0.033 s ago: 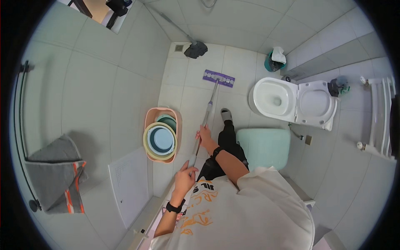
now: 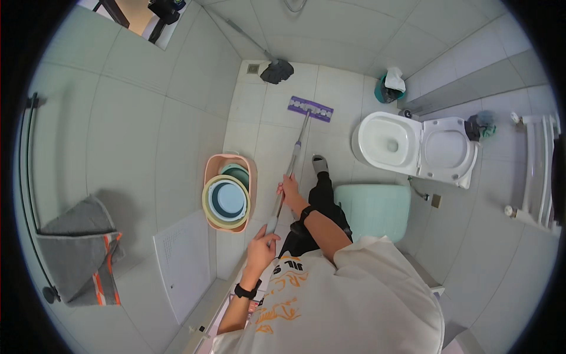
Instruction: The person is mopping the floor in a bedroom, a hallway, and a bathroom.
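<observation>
A flat mop (image 2: pixel 296 152) with a grey and silver pole slants away from me over the tiled floor. Its purple rectangular head (image 2: pixel 310 109) is on the pale tiles, between the toilet and the far left corner. My left hand (image 2: pixel 260 250) is closed round the grip at the pole's near end. Farther up, my right hand (image 2: pixel 288 190) wraps the middle of the pole. Both wrists carry black bands. A foot in a grey slipper (image 2: pixel 319 163) stands just right of the pole.
Left of the pole, a pink tub (image 2: pixel 252 171) holds several nested basins. On the right are a toilet (image 2: pixel 365 133) with its lid up and a pale green box-like thing (image 2: pixel 372 211). A dark mop (image 2: pixel 277 71) and a bin (image 2: pixel 390 88) stand along the far wall.
The purple mop head has shifted very slightly away from me. Both hands keep their grip on the pole.
</observation>
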Available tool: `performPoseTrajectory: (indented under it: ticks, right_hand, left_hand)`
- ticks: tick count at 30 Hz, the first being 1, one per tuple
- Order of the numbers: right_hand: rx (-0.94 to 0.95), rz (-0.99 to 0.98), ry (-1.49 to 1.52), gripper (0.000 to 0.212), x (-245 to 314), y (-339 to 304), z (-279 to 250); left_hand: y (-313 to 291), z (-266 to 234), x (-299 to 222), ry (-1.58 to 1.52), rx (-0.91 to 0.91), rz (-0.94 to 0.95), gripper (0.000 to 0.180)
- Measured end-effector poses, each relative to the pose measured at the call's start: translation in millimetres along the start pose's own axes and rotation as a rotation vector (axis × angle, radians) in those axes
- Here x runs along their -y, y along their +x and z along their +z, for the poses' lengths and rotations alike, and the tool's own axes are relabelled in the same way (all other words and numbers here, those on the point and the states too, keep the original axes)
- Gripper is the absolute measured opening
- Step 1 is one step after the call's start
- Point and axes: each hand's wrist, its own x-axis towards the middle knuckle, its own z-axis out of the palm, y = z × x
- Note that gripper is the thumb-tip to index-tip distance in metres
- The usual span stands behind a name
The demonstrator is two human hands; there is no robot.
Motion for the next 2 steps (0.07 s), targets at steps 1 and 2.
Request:
performPoseTrajectory:
  ticks: [1, 2]
  right_hand:
    - [0.007, 0.016, 0.021, 0.023, 19, 17, 7]
    - [0.017, 0.031, 0.042, 0.027, 39, 34, 18]
  left_hand:
    - [24, -1, -6, 0.011, -0.025, 0.051, 0.016]
    - [47, -1, -8, 0.023, -0.052, 0.103, 0.016]
